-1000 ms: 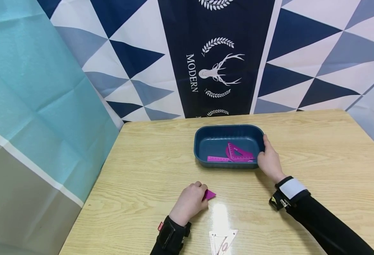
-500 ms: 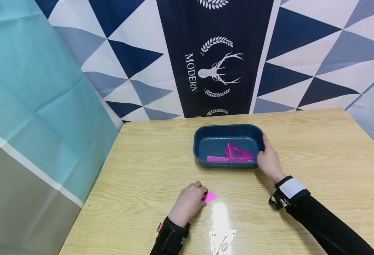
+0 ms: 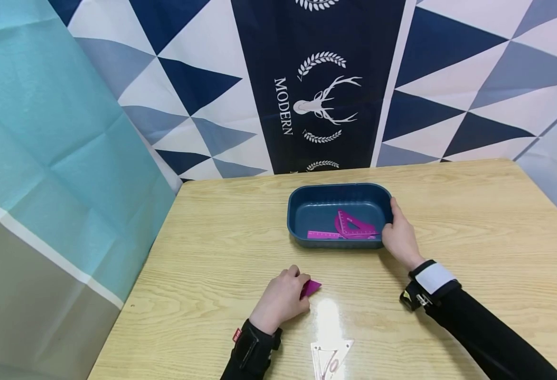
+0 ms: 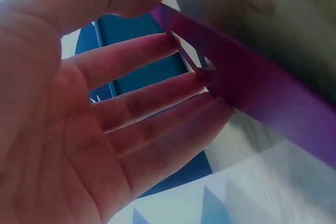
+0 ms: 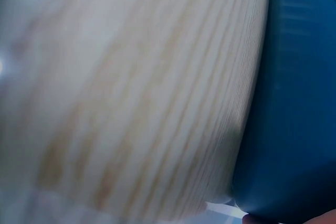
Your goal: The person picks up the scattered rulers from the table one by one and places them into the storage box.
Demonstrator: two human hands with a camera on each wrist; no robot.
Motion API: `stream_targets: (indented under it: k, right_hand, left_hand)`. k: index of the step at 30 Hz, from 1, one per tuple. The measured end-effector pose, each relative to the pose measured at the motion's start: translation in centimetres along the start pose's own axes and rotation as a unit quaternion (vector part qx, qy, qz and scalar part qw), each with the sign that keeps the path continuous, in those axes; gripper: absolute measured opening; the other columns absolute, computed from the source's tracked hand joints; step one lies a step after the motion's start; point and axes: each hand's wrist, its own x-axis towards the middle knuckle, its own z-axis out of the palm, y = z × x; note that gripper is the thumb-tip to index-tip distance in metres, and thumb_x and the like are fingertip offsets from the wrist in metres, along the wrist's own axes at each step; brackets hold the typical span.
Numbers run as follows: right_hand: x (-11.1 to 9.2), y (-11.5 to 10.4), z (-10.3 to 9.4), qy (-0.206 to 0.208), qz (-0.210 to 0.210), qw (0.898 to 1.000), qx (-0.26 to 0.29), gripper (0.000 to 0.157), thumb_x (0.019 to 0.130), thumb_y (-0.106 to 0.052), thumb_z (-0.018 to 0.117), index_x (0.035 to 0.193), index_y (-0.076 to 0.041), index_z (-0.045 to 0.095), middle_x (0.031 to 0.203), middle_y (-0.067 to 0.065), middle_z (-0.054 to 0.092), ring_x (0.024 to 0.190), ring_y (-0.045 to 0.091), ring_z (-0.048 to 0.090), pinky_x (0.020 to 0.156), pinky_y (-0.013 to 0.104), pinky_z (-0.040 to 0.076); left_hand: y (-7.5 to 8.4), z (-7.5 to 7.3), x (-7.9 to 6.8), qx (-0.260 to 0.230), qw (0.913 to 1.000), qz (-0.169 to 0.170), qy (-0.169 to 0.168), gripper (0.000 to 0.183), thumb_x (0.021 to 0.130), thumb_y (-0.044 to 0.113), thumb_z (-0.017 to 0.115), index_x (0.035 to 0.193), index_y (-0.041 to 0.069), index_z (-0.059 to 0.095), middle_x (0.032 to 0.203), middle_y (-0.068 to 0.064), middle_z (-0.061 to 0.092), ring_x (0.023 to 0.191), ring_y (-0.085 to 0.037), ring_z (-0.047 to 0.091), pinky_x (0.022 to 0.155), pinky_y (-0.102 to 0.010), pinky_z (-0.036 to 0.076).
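Observation:
My left hand [image 3: 280, 298] pinches a magenta set square [image 3: 312, 288] above the table, in front of the box. In the left wrist view the set square [image 4: 262, 90] lies between the thumb and the fingertips [image 4: 163, 43], its cut-out partly showing. A dark blue plastic box [image 3: 313, 211] stands farther back, and my right hand [image 3: 402, 240] grips its right end. Inside the box lie a magenta ruler [image 3: 323, 235] and another magenta set square [image 3: 358, 228], over a curved magenta piece that is mostly covered. The right wrist view shows the box's outer wall [image 5: 299, 98] and only a sliver of hand.
A clear set square [image 3: 328, 361] lies on the wooden table [image 3: 202, 253] near the front, right of my left forearm. Patterned cloth [image 3: 211, 105] hangs behind the table, and a teal and grey cloth [image 3: 64, 142] borders the left side.
The set square tilts slightly in my left hand, its visible corner turning bright pink and then dark again. My right hand stays on the box, which has not moved on the table.

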Motion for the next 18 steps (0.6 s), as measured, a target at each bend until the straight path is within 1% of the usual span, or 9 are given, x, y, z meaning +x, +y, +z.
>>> stream_targets:
  k: [3, 7, 12, 18]
  right_hand:
    - [0.01, 0.1, 0.07, 0.002, -0.001, 1.0, -0.002, 0.061, 0.087, 0.003, 0.025, 0.145, 0.001, 0.006, 0.148, 0.023, 0.012, 0.133, 0.039, 0.018, 0.103, 0.054, 0.021]
    - [0.01, 0.19, 0.14, 0.002, 0.002, 1.0, -0.002, 0.062, 0.087, 0.003, 0.026, 0.145, 0.0, 0.005, 0.148, 0.022, 0.012, 0.133, 0.039, 0.019, 0.103, 0.054, 0.021]
    - [0.03, 0.19, 0.08, -0.003, 0.001, 1.0, 0.003, 0.062, 0.087, 0.003, 0.025, 0.145, 0.0, 0.004, 0.149, 0.023, 0.01, 0.134, 0.039, 0.016, 0.104, 0.054, 0.019]
    - [0.04, 0.05, -0.03, -0.006, 0.003, 1.0, 0.004, 0.061, 0.087, 0.003, 0.025, 0.145, 0.0, 0.003, 0.149, 0.023, 0.009, 0.134, 0.039, 0.015, 0.104, 0.054, 0.019]
  left_hand:
    - [-0.02, -0.17, 0.02, 0.001, 1.0, -0.002, -0.005, 0.03, 0.067, 0.016, 0.066, 0.097, 0.01, 0.064, 0.081, -0.001, 0.049, 0.065, -0.011, 0.042, 0.05, -0.02, 0.033]
    - [-0.01, -0.31, -0.03, 0.005, 0.9999, -0.007, -0.01, 0.029, 0.066, 0.018, 0.068, 0.094, 0.013, 0.062, 0.082, 0.0, 0.049, 0.066, -0.011, 0.042, 0.05, -0.021, 0.033]
    - [0.1, -0.23, -0.04, 0.019, 0.9998, -0.002, 0.003, 0.026, 0.066, 0.018, 0.067, 0.092, 0.016, 0.062, 0.084, 0.0, 0.052, 0.066, -0.012, 0.044, 0.049, -0.021, 0.033]
    - [0.18, -0.2, 0.01, 0.008, 0.9998, -0.003, 0.016, 0.026, 0.066, 0.017, 0.067, 0.091, 0.017, 0.06, 0.083, 0.002, 0.047, 0.066, -0.011, 0.043, 0.048, -0.02, 0.032]
